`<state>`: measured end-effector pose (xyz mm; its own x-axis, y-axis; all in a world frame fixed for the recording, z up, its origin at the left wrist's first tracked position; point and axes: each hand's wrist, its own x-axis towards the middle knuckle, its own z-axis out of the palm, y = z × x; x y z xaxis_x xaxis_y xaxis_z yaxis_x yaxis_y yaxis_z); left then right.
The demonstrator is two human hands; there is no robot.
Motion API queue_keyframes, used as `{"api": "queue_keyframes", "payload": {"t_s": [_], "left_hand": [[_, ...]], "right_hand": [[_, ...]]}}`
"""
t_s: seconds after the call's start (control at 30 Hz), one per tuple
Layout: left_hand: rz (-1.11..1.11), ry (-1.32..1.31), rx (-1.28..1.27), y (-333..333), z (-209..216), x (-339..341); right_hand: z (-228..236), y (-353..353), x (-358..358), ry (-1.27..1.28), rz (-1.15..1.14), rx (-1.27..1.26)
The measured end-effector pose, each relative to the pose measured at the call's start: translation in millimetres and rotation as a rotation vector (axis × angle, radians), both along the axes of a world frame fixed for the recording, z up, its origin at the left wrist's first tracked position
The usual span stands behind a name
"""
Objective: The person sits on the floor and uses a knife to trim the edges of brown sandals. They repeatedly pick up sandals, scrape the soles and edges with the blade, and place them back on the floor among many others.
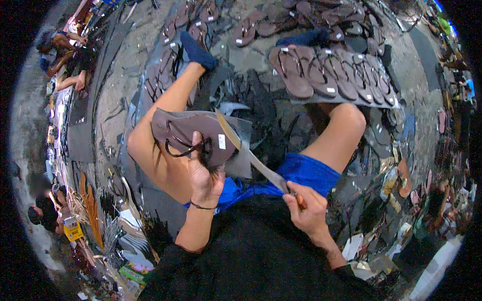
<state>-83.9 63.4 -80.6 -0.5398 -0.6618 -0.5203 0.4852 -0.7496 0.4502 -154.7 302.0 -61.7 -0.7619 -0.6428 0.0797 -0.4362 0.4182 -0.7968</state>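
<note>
In my left hand [203, 178] is a brown flip-flop [175, 129] with dark glossy straps and a small white sticker. My fingers come up through the straps. A dark grey sheet [242, 163] lies under the sole and sticks out past its edge. My right hand [307, 205] is closed round the handle of a long curved knife [266, 171]. The blade slants up and left from that hand, its yellowish tip part lying along the sole's edge over the sheet. Whether the blade is inside the sheet I cannot tell.
Beyond my right knee, several finished-looking flip-flops [326, 75] lie in a row on a sheet. More flip-flops [246, 30] spread across the far floor. Dark offcuts [256, 100] pile between my legs. Scraps and a broom-like bundle [90, 210] lie at left. Another person [63, 55] sits far left.
</note>
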Motion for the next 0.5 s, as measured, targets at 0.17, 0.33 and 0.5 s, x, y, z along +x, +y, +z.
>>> {"api": "queue_keyframes", "payload": {"t_s": [0.17, 0.33, 0.5], "left_hand": [[-0.099, -0.186, -0.051, 19, -24, 54], [-0.163, -0.358, -0.198, 23, -31, 92], [-0.118, -0.414, -0.190, 17, -27, 107]], "right_hand": [[11, -35, 4, -0.234, 0.085, 0.109], [-1, -96, 5, -0.316, 0.261, 0.017], [8, -96, 5, -0.450, 0.371, 0.111]]}}
